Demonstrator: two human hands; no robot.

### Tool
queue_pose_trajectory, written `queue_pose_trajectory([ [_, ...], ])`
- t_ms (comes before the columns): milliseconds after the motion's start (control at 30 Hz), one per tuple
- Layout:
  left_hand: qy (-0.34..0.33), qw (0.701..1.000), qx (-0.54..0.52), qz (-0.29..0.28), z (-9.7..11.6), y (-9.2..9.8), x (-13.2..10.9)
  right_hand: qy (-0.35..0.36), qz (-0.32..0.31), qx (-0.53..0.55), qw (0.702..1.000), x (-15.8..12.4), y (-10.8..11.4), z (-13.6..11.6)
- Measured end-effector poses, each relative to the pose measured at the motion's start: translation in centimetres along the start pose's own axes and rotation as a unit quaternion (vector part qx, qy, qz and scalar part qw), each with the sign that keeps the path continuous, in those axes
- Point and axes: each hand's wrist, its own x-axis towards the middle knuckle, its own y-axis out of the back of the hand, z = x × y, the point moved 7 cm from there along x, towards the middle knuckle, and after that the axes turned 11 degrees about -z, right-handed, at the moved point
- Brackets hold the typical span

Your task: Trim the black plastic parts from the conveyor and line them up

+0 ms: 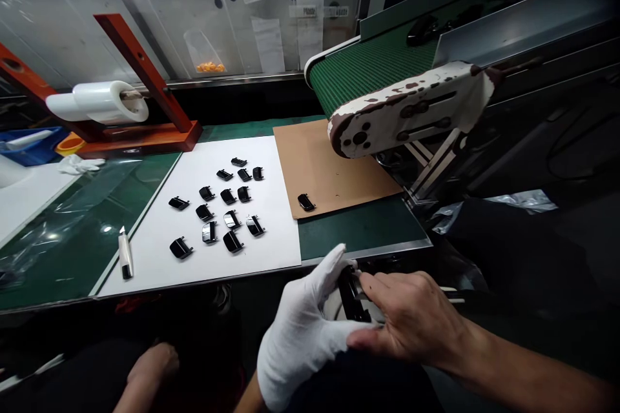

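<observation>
My left hand, in a white glove, is closed around a black plastic part just off the table's front edge. Bare and closed, my right hand has its thumb and fingers at the same part. A slim pale-handled tool sticks out behind the right hand; its tip is mostly hidden, so its exact kind is unclear. Several glossy black plastic pieces lie spread on a white sheet. One more black piece rests on brown cardboard.
A green conveyor belt carrying dark parts slopes down over the cardboard. On the left stand a film roll on an orange-red stand and a white-handled knife. Another person's hand is at the lower left.
</observation>
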Motion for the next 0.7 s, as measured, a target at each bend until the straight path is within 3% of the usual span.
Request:
queue_pose_trajectory([
  [67,0.003,0.999,0.039,-0.002,0.2,-0.1,0.1,-0.026,-0.023,0.154,0.987,-0.2,-0.8,1.1],
  [100,0.004,0.998,0.07,-0.001,0.4,-0.1,0.2,-0.063,-0.028,0.257,0.964,-0.5,-1.5,2.0],
  [133,0.003,0.994,0.105,0.005,0.5,0.0,0.3,-0.112,-0.022,0.364,0.924,-1.0,-2.5,2.9],
  [200,0.0,0.984,0.174,0.024,0.7,0.3,0.3,-0.216,0.015,0.548,0.808,-2.7,-5.3,4.7],
  [300,-0.007,0.971,0.234,0.044,0.3,1.0,0.3,-0.301,0.049,0.712,0.632,-5.6,-10.3,5.3],
  [333,-0.008,0.969,0.242,0.043,0.1,1.2,0.3,-0.317,0.051,0.737,0.595,-6.5,-11.7,5.2],
  [400,-0.008,0.968,0.249,0.041,-0.3,1.4,0.3,-0.335,0.055,0.76,0.554,-7.9,-13.7,5.0],
  [500,-0.004,0.965,0.261,0.042,-0.5,1.6,0.3,-0.324,0.066,0.775,0.538,-8.8,-14.6,4.8],
  [567,-0.003,0.961,0.273,0.038,-0.4,1.5,0.4,-0.327,0.064,0.759,0.559,-8.8,-14.2,4.8],
  [700,0.009,0.949,0.314,0.019,-0.1,0.9,0.6,-0.369,0.095,0.601,0.702,-8.4,-11.0,5.6],
])
